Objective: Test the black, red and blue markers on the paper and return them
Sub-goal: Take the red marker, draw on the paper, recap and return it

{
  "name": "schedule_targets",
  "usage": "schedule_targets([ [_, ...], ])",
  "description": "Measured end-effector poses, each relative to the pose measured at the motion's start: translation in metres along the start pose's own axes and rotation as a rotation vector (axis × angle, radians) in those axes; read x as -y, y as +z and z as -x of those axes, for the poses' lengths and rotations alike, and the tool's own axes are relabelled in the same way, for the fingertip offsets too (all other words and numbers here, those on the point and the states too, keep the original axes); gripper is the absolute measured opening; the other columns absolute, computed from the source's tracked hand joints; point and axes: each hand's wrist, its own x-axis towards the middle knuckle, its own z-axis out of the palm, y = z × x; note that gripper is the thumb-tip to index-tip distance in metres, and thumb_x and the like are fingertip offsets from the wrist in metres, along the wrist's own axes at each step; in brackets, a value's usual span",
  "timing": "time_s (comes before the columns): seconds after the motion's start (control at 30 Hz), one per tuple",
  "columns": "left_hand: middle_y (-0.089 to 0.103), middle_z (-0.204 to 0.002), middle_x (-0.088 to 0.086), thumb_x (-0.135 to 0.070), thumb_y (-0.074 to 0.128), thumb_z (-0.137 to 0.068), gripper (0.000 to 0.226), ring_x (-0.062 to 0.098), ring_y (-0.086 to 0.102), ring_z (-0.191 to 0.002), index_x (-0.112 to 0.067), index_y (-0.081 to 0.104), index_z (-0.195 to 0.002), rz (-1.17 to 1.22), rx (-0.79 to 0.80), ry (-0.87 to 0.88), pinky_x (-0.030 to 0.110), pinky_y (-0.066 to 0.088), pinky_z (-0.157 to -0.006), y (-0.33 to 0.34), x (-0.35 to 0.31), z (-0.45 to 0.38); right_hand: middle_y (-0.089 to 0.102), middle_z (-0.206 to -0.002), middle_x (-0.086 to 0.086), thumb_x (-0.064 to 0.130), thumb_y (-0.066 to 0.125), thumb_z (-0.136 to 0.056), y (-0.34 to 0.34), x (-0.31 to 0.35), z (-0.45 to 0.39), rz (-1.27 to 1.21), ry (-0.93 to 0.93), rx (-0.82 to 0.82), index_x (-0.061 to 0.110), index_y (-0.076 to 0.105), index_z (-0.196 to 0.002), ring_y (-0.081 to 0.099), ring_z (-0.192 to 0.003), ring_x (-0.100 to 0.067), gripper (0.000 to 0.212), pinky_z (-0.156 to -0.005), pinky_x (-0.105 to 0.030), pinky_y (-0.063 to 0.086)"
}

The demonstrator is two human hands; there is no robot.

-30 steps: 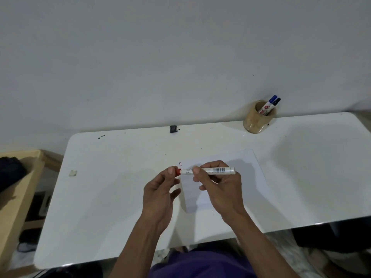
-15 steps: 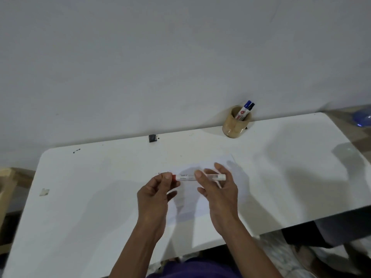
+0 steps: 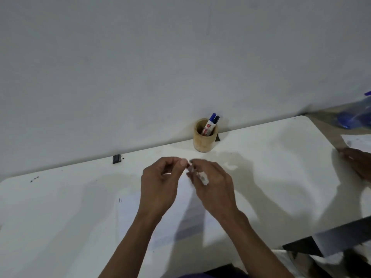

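My right hand (image 3: 214,185) grips the white barrel of the red marker (image 3: 203,178), tilted up and to the left above the paper (image 3: 136,217). My left hand (image 3: 160,183) pinches at the marker's cap end; motion blur hides the cap itself. Short pen strokes (image 3: 120,200) mark the paper's left edge. At the back of the white table (image 3: 60,207) a wooden cup (image 3: 202,144) holds the blue marker (image 3: 210,122) and the black marker (image 3: 216,118), both capped.
A small black object (image 3: 116,158) sits at the table's back edge by the wall. At the right edge, another person's hand (image 3: 357,163) rests near a sheet (image 3: 357,141) and a blue plastic bag (image 3: 355,115).
The view has swung left and down, so the cup now sits nearer the centre. Both hands lifted the marker toward the cup, and it turned from level to slanted.
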Motion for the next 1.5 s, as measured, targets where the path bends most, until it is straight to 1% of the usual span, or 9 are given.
schedule_targets([
  [0.13, 0.074, -0.092, -0.011, -0.041, 0.068, -0.091, 0.023, 0.005, 0.069, -0.094, -0.024, 0.071, -0.106, -0.025, -0.054, -0.049, 0.008, 0.047, -0.071, 0.033, -0.002, -0.025, 0.077, -0.103, 0.005, 0.012, 0.070, -0.097, -0.026, -0.018, -0.043, -0.253, 0.251, -0.122, 0.035, 0.048, -0.136, 0.072, -0.089, -0.003, 0.051, -0.079, -0.020, 0.057],
  [0.3, 0.066, -0.115, -0.007, -0.040, 0.071, -0.089, 0.046, 0.007, 0.065, -0.103, -0.023, 0.057, -0.129, -0.150, -0.065, -0.026, 0.020, 0.053, -0.078, 0.072, 0.003, -0.060, 0.070, -0.102, 0.006, 0.004, 0.075, -0.091, -0.042, -0.049, -0.103, -0.395, 0.295, -0.340, 0.018, 0.052, -0.136, 0.075, -0.092, -0.014, 0.053, -0.077, -0.020, 0.060],
  [0.43, 0.060, -0.134, -0.001, -0.041, 0.073, -0.088, 0.060, 0.015, 0.060, -0.115, -0.024, 0.047, -0.139, -0.218, -0.061, -0.036, 0.034, 0.052, -0.093, 0.099, 0.009, -0.089, 0.072, -0.112, -0.002, 0.006, 0.075, -0.091, -0.036, -0.070, -0.132, -0.384, 0.296, -0.315, 0.016, 0.054, -0.132, 0.075, -0.097, -0.018, 0.047, -0.079, -0.028, 0.062],
  [0.57, 0.054, -0.145, 0.004, -0.040, 0.071, -0.089, 0.067, 0.021, 0.057, -0.125, -0.021, 0.040, -0.146, -0.264, -0.034, -0.039, 0.029, 0.046, -0.096, 0.117, 0.015, -0.109, 0.073, -0.114, 0.003, 0.006, 0.074, -0.092, -0.020, -0.087, -0.134, -0.312, 0.306, -0.198, 0.017, 0.058, -0.132, 0.071, -0.099, -0.009, 0.043, -0.080, -0.007, 0.053],
  [0.73, 0.054, -0.146, -0.004, -0.045, 0.071, -0.088, 0.067, 0.017, 0.058, -0.126, -0.024, 0.044, -0.145, -0.276, -0.027, 0.001, 0.046, 0.053, -0.102, 0.124, 0.029, -0.117, 0.074, -0.117, -0.004, 0.007, 0.077, -0.089, 0.000, -0.106, -0.127, -0.251, 0.323, -0.121, 0.013, 0.064, -0.126, 0.070, -0.101, -0.015, 0.040, -0.078, -0.003, 0.046],
  [0.97, 0.059, -0.140, -0.009, -0.034, 0.069, -0.092, 0.057, 0.013, 0.058, -0.124, -0.027, 0.046, -0.144, -0.170, -0.024, 0.034, 0.041, 0.059, -0.093, 0.125, 0.029, -0.112, 0.072, -0.115, -0.006, 0.013, 0.081, -0.084, 0.015, -0.113, -0.123, -0.174, 0.330, -0.122, 0.010, 0.066, -0.118, 0.068, -0.089, -0.013, 0.037, -0.072, -0.001, 0.044],
  [1.2, 0.055, -0.144, -0.006, -0.029, 0.069, -0.092, 0.061, 0.016, 0.055, -0.128, -0.026, 0.043, -0.147, -0.149, -0.023, 0.022, 0.040, 0.058, -0.095, 0.125, 0.032, -0.111, 0.064, -0.119, -0.008, 0.026, 0.083, -0.081, 0.016, -0.107, -0.146, -0.069, 0.334, -0.131, 0.010, 0.069, -0.111, 0.066, -0.103, -0.025, 0.037, -0.076, -0.023, 0.045],
  [1.33, 0.055, -0.146, -0.004, -0.028, 0.070, -0.092, 0.063, 0.016, 0.054, -0.130, -0.023, 0.043, -0.148, -0.148, -0.022, 0.022, 0.038, 0.057, -0.096, 0.125, 0.032, -0.112, 0.065, -0.114, -0.012, 0.031, 0.080, -0.083, 0.023, -0.106, -0.155, 0.005, 0.366, -0.132, 0.009, 0.073, -0.098, 0.066, -0.099, -0.026, 0.027, -0.073, -0.024, 0.045],
  [1.5, 0.054, -0.136, -0.013, -0.021, 0.069, -0.093, 0.060, 0.017, 0.054, -0.130, -0.023, 0.044, -0.147, -0.128, -0.024, 0.034, 0.033, 0.055, -0.093, 0.126, 0.035, -0.113, 0.065, -0.109, -0.011, 0.029, 0.081, -0.082, 0.028, -0.106, -0.155, -0.005, 0.396, -0.138, 0.010, 0.075, -0.092, 0.065, -0.097, -0.026, 0.023, -0.069, -0.005, 0.036],
])
